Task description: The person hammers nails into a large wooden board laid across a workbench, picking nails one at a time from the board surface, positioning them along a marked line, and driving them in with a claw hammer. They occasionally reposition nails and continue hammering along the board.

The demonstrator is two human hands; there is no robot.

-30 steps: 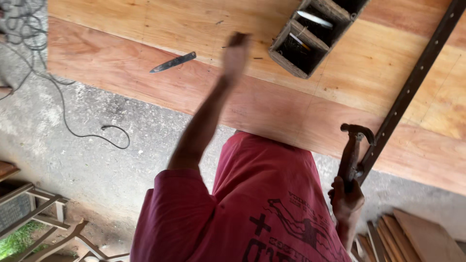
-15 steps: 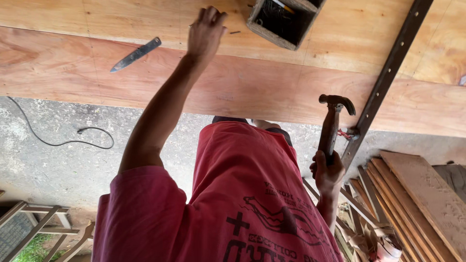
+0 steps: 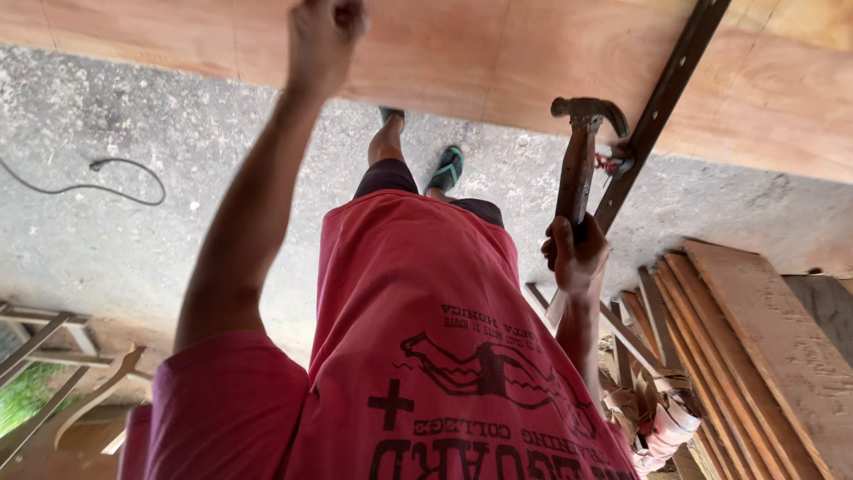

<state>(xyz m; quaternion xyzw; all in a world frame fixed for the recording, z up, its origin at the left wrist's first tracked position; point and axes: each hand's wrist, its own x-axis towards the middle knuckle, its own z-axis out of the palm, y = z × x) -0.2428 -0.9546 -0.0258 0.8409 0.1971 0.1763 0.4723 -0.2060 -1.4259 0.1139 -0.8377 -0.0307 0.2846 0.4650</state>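
My left hand (image 3: 322,36) is raised at the top edge, over the reddish plywood board (image 3: 462,62). Its fingers are curled shut, and it is too blurred to show anything between them. My right hand (image 3: 576,258) grips the handle of a claw hammer (image 3: 577,160), held upright with the steel head on top, just below the board's edge. A dark perforated metal bar (image 3: 662,107) slants across the board right beside the hammer head. My red printed shirt fills the lower middle, and my sandalled foot (image 3: 447,167) shows on the concrete.
A black cable (image 3: 115,178) loops on the concrete floor at left. Several wooden planks (image 3: 755,347) lie stacked at the right. Pale wooden frame pieces (image 3: 53,356) sit at the lower left.
The view has tipped downward, so the knife and the wooden box on the board are out of frame. My left hand went from spread fingers to curled. The hammer stays upright in my right hand.
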